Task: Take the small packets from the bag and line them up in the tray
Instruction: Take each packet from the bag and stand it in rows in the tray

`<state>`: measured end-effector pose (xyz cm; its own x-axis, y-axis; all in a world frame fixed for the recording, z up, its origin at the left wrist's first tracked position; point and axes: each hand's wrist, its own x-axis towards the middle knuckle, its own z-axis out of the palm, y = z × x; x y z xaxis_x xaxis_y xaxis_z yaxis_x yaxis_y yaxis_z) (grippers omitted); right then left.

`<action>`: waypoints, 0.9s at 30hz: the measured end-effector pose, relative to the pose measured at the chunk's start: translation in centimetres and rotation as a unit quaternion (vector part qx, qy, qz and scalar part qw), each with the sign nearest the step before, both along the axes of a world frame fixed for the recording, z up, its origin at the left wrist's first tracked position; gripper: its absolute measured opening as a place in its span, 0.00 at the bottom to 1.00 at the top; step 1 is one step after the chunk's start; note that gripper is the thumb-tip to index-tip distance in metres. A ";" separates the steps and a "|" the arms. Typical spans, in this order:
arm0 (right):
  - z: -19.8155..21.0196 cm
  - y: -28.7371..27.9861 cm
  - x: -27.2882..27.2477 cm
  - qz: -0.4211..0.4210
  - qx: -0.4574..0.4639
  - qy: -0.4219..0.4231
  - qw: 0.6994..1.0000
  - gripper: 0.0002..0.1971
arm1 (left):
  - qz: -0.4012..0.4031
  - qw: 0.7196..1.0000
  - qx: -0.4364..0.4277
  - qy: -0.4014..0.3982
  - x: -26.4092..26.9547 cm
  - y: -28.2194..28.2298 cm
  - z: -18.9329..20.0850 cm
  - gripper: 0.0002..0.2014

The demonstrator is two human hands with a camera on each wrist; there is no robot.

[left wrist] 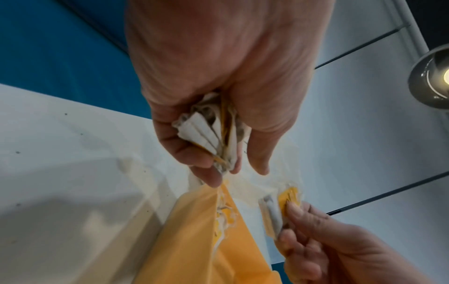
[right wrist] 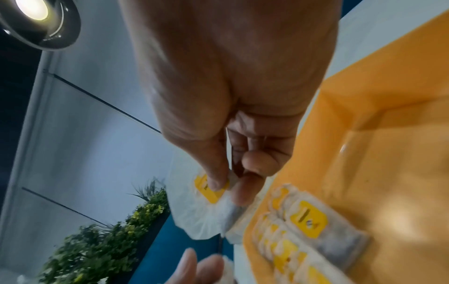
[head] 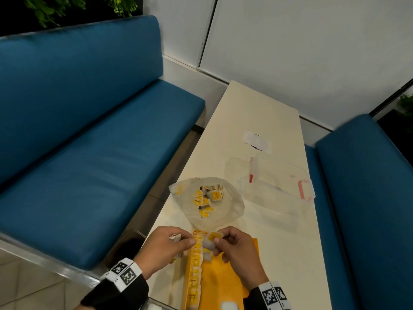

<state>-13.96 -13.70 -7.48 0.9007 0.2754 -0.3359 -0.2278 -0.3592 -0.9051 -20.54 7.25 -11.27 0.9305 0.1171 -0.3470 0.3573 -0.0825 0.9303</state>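
Both hands work over the near end of the worktop [head: 263, 121], above the yellow tray [head: 225, 278].

Left hand [head: 166, 247]: fingers curled round a small bunch of packets [left wrist: 206, 134], several pressed together edge-on in the palm, the thumb free of them.

Right hand [head: 234, 247]: thumb and forefinger pinch one packet [right wrist: 211, 190] by its yellow label, held just above the far end of the tray.

Row [head: 194, 265] of packets runs along the tray's left wall, standing on edge, yellow labels up and overlapping. Rest of the tray floor is bare.

Bag [head: 207, 202]: clear plastic, mouth open, lying just beyond the tray toward the middle of the worktop. More packets loose inside, so well short of done.

Clear box [head: 279, 186] with pink clips lies to the right of the bag, near the right edge. A paper slip [head: 257, 140] lies further off.

Step in hand, as I read it: feeding packets one at a time from the left-hand bunch, the right hand placing each at the head of the row.

Next move looks to call for lowering the pinched packet against the last one in line, label the same way, upright, without knocking the row. The packets are light and limp, and a careless nudge could topple the neighbours.
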 end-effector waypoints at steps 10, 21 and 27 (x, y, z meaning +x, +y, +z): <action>-4.9 -1.7 -0.6 0.032 -0.130 0.101 0.986 0.03 | -0.024 0.986 0.151 0.063 -0.3 -1.5 -2.6 0.14; -6.7 0.0 -0.1 0.000 -0.206 0.098 0.974 0.06 | -0.037 0.982 0.166 0.075 -0.1 -2.0 -4.2 0.23; -6.5 0.7 0.3 -0.009 -0.224 0.085 0.971 0.05 | -0.037 0.983 0.156 0.085 0.0 -2.0 -3.9 0.22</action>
